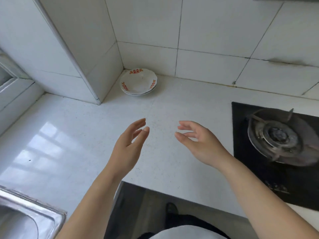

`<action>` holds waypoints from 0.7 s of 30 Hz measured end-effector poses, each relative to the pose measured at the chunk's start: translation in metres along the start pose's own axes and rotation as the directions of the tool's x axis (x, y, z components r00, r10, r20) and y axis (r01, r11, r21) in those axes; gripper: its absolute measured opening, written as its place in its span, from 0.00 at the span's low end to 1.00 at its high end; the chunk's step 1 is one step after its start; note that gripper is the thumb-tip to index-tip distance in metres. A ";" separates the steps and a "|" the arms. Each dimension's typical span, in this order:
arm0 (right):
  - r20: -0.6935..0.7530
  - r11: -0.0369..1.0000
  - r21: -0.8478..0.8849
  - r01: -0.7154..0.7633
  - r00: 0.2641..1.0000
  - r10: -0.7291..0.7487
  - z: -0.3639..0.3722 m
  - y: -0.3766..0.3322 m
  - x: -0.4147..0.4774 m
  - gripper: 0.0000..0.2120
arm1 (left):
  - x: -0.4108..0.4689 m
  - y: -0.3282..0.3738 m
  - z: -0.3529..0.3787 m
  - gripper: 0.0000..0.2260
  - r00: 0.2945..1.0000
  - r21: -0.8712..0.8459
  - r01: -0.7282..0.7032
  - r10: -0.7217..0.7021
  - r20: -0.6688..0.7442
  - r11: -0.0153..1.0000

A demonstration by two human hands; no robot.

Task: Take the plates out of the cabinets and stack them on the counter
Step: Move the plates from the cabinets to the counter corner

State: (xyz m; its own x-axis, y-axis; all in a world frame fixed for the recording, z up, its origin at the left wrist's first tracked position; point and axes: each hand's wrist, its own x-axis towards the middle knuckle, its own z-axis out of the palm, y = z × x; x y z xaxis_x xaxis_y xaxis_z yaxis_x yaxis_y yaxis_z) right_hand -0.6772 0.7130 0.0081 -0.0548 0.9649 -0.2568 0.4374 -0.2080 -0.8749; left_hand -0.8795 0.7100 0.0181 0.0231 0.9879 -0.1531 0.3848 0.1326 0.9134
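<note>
Plates, white scalloped ceramic with orange-red rim motifs (139,83): stacked in the counter's tiled corner, upper centre. Left hand (128,147) and right hand (198,144): fingers released, nothing grasped, mid-frame. Step judged: between fetches; cabinet unseen.

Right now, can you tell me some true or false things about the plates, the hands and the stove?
1. The plates are stacked in the corner of the counter, by the tiled wall. True.
2. The left hand holds a plate. False: it is open and holds nothing.
3. The right hand is open and empty. True.
4. A pot stands on the stove. False: nothing stands on its burner.
5. The sink is on the left side, the stove on the right. True.
</note>
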 end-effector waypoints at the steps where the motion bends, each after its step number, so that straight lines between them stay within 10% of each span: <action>1: -0.016 1.000 -0.012 -0.004 1.000 0.004 0.000 0.002 -0.011 0.23 | -0.007 0.001 0.002 0.19 1.000 0.002 -0.007 0.007 0.027 1.000; 21: -0.270 0.983 0.059 -0.173 0.945 0.183 0.075 0.033 -0.237 0.24 | -0.172 -0.021 0.009 0.14 0.896 -0.030 -0.072 0.078 0.437 0.997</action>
State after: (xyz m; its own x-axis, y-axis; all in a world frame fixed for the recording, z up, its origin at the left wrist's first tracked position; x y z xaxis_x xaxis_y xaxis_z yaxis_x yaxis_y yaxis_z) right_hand -0.7169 0.4659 0.0090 0.2708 0.9174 -0.2917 0.3863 -0.3811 -0.8399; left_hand -0.8837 0.5363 0.0216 0.4541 0.8604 -0.2312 0.3546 0.0635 0.9329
